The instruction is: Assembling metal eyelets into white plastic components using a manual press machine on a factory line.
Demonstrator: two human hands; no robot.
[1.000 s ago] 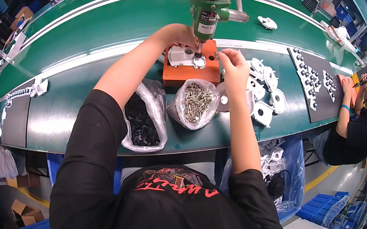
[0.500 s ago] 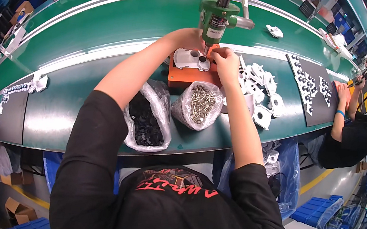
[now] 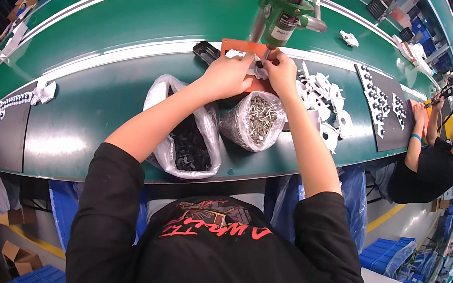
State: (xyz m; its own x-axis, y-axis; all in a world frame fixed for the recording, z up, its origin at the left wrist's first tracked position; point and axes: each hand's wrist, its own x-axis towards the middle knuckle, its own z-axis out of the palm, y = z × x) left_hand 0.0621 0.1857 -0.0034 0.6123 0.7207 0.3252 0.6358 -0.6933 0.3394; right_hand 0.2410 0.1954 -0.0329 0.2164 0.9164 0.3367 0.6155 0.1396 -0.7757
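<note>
A white plastic housing [image 3: 242, 56] lies on the orange fixture block [image 3: 240, 45], under the rod of the green press [image 3: 283, 19]. My left hand [image 3: 228, 76] is curled over the housing's near side, gripping it and covering much of it. My right hand [image 3: 281, 71] is closed in a pinch beside the rod tip, at the housing's right end. A small black round piece [image 3: 259, 64] shows between the hands; whatever sits in the right fingers is hidden. Nearer me stand a clear bag of metal screws [image 3: 263, 116] and a bag of black plastic parts [image 3: 188, 145].
Several white plastic housings [image 3: 325, 97] are heaped right of the fixture. A black tray-like part [image 3: 206, 52] lies at its left. Dark mats [image 3: 389, 115] with small parts lie farther right, where a co-worker [image 3: 438, 159] sits. Behind runs a green conveyor [image 3: 157, 13].
My left hand has come from behind the press rod to the near side of the housing. My right hand stays near the rod. The black tray-like part has come into sight.
</note>
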